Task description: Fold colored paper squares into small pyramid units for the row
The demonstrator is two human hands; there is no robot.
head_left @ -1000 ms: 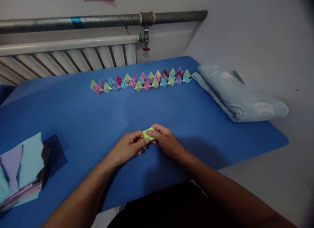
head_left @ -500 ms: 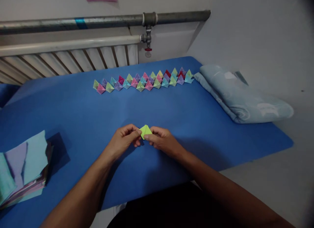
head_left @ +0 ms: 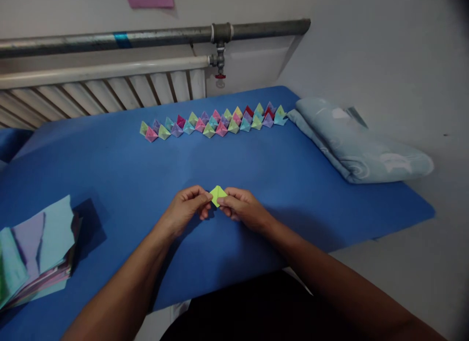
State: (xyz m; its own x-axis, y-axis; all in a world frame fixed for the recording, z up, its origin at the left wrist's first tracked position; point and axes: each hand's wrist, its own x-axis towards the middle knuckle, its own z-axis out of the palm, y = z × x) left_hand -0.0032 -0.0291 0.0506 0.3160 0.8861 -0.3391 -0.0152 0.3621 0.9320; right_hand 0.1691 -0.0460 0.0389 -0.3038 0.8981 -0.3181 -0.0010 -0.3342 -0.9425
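Note:
Between my two hands is a small folded square of yellow-green paper (head_left: 217,194), held with its corners pointing up, down and sideways. My left hand (head_left: 190,204) pinches its left corner between thumb and fingers. On the opposite side my right hand (head_left: 242,206) grips it, the thumb lying across the lower right of its face. A crease or flap edge runs down the paper's middle. Beyond the hands, several small folded paper boats (head_left: 208,130) in pink, green, blue, purple, yellow and red stand in staggered rows.
A stack of coloured paper sheets (head_left: 54,233) lies on the blue table surface (head_left: 120,175) at left. At the right rests a folded light-blue blanket (head_left: 351,140). Behind the table are a white radiator (head_left: 161,89), a metal pipe (head_left: 168,36) and a red-handled valve (head_left: 220,76).
The yellow-green paper now shows a more even diamond outline, its layered top edge less visible. My right thumb has shifted slightly on it. The camera view has tilted a little upward.

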